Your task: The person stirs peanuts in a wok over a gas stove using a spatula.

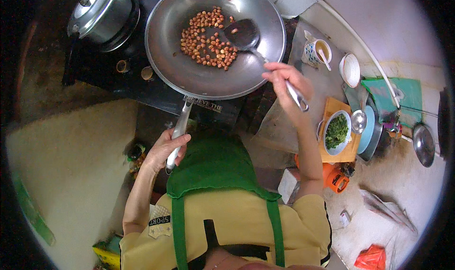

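A wide metal wok (pixel 217 83) sits on the black gas stove, with peanuts (pixel 199 49) in their reddish skins spread over its bottom. My left hand (pixel 169 147) is closed around the wok's long metal handle (pixel 182 119). In my right hand (pixel 289 83) is a wok spatula (pixel 245 33), held by its metal handle. Its dark, broad blade rests inside the wok at the right edge of the peanuts, and one peanut lies on it. A few stray peanuts or skins cling to the wok's far wall.
Left of the wok, a lidded metal pot (pixel 103 17) occupies the other burner, near two stove knobs (pixel 146 73). On the right counter stand a patterned cup (pixel 316 52) with a spoon, a white bowl (pixel 349 70), and chopped greens (pixel 337 131) in a bowl on a wooden board (pixel 332 106). An orange gas cylinder (pixel 336 177) is below.
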Demonstrator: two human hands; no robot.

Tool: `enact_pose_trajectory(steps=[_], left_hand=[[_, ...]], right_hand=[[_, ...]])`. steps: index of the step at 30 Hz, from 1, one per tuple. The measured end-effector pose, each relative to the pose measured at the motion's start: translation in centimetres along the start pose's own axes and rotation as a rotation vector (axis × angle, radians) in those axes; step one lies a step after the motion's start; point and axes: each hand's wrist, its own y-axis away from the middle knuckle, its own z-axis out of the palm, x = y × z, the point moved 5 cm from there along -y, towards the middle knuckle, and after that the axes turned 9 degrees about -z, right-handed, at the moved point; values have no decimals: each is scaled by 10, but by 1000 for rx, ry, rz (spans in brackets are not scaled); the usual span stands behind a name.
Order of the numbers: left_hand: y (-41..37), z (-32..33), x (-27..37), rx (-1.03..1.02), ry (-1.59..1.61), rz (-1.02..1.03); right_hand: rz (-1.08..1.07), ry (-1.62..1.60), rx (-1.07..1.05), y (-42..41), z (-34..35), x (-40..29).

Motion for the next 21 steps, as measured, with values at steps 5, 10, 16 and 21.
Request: enact_pose_trajectory(steps=[5,10,16,21], left_hand=[[-4,-2,-3,-39,2,36],[-2,-3,-2,-32,6,6],[1,-3,-1,2,-14,14],[0,-2,0,-11,-15,28]], right_hand=[[114,-95,122,3,-6,9],[418,-319,227,29,12,-24],[404,-581,189,4,46,-24],[248,-406,191,-61,60,-2]])
